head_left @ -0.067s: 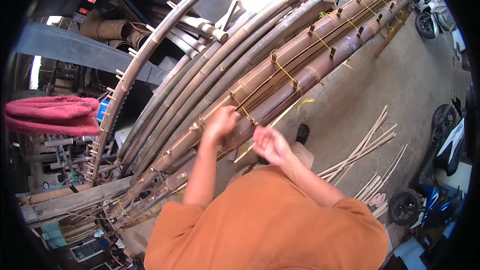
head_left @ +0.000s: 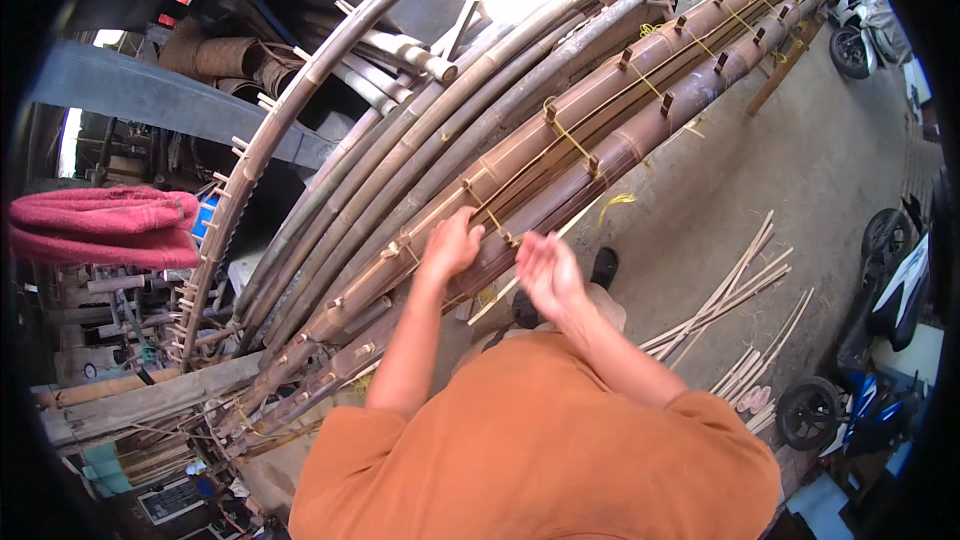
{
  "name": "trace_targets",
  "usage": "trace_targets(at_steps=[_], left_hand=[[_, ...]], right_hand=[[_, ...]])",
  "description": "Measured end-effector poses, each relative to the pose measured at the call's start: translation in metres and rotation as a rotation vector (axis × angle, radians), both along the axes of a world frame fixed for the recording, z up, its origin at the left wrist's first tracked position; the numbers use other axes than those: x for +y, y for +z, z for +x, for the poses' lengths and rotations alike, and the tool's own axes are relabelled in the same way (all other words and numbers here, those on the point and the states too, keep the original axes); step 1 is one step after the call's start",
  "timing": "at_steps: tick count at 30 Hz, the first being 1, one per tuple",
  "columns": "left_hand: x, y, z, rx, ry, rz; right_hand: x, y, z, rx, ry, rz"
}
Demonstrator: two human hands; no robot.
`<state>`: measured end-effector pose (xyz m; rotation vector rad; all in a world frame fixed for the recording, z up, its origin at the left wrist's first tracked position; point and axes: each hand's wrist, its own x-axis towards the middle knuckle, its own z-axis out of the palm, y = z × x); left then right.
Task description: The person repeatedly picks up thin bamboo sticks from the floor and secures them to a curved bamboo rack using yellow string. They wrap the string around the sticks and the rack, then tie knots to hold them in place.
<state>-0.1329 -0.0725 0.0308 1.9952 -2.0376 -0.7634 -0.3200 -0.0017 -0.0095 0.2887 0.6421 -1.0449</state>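
Two thick brown bamboo poles, an upper bamboo pole and a lower bamboo pole, run side by side diagonally before me, with thinner strips between them. Short wooden pegs stick out of both, and yellow cord spans from peg to peg. My left hand is over the gap between the poles, fingers curled beside a cord span. My right hand, palm turned up and fingers curled in, is just below a peg on the lower pole. What either hand pinches is too small to make out.
A curved pegged bamboo pole arches at the left, near a hanging red cloth. More long bamboo poles lie behind the work. Thin bamboo strips are on the floor at right, with parked motorbikes beyond.
My right hand has moved slightly up and right, its fingers curling further in. My left hand has shifted a little to the right.
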Motion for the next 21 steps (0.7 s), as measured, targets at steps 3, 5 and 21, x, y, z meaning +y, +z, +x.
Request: trace_targets(at_steps=[3,5,21], left_hand=[[0.005,0.002,-0.006,0.075,0.021,-0.076],[-0.003,-0.022,-0.005,0.057,0.038,-0.244],[-0.008,-0.018,-0.013,0.095,0.153,-0.09]], right_hand=[[-0.05,0.067,0.042,0.493,-0.259,-0.63],[-0.059,0.142,0.045,0.572,-0.033,-1.061],[-0.028,0.025,0.033,0.577,0.238,-0.088]])
